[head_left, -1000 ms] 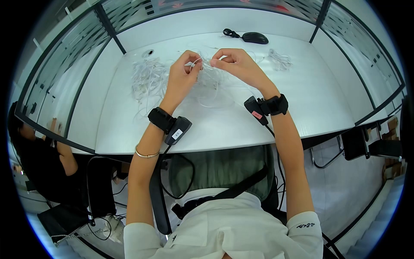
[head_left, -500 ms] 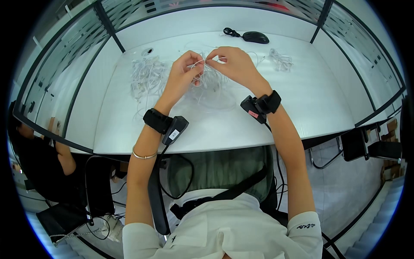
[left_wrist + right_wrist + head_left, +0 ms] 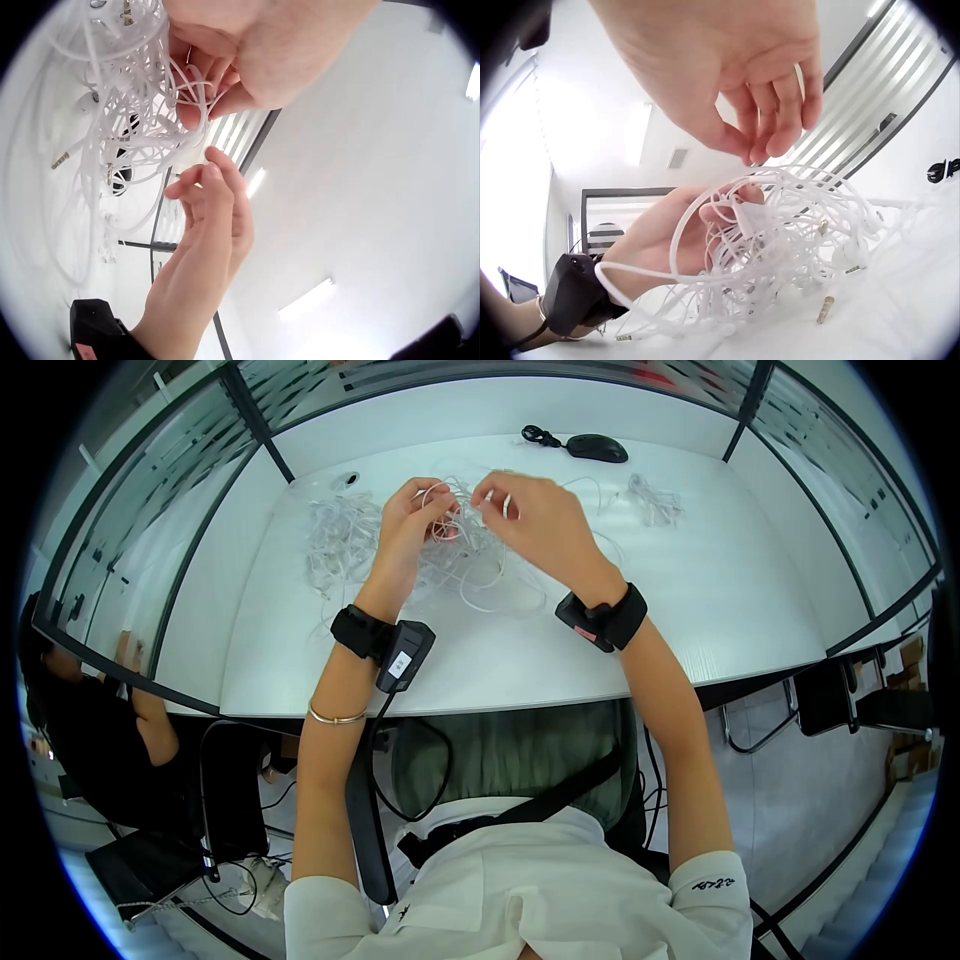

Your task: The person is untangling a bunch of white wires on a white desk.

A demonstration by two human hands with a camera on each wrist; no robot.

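Over the far middle of the desk, my left hand [image 3: 400,540] pinches strands of white earphone cable [image 3: 196,94] between thumb and fingers. The strands belong to a tangle of earphones [image 3: 780,247], with gold-tipped plugs [image 3: 826,309] poking out low down. Loops of cable curl over the left fingers in the right wrist view. Just to the right, my right hand [image 3: 545,520] has its fingers loosely bent, the thumb close to the fingertips. No cable shows between those fingers [image 3: 216,176], and they hover right above the top loops of the tangle.
Another heap of white cables [image 3: 340,545] lies to the left on the white desk [image 3: 600,650]. A smaller cable bundle [image 3: 655,503] is at the right. Behind are a black mouse [image 3: 597,448] and low partitions. Someone in black [image 3: 100,750] sits beyond the left partition.
The right hand came in close to the left fingers at the cable, then turned over and drew slightly away. The left hand shifted a little left, keeping hold of the cable.
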